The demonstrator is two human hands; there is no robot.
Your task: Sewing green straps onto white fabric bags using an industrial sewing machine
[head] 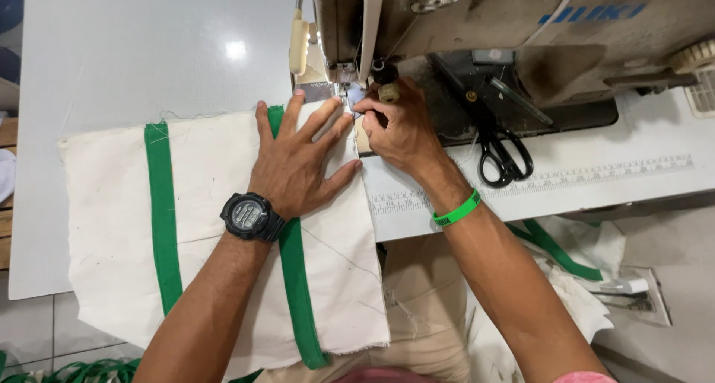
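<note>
I have my left hand (298, 160) pressed flat on the cream fabric panel (223, 227), fingers (322, 122) spread wide, which I judge keeps the cloth from creeping as its edge sits at the needle area (346, 93) just past my fingertips; my right hand (398, 130) is closed in a pinch on the fabric's corner right beside the left fingertips, under the sewing machine head (462, 18), seemingly to steer the edge in line. The panel lies on the white table (134, 48), running back from my fingers toward my lap and hanging over the near edge; it is off-white, slightly frayed at the hem, with two green strips (160, 219) sewn lengthwise, one passing beneath my left palm. Black scissors (503, 156) rest on the machine bed, near my right wrist
</note>
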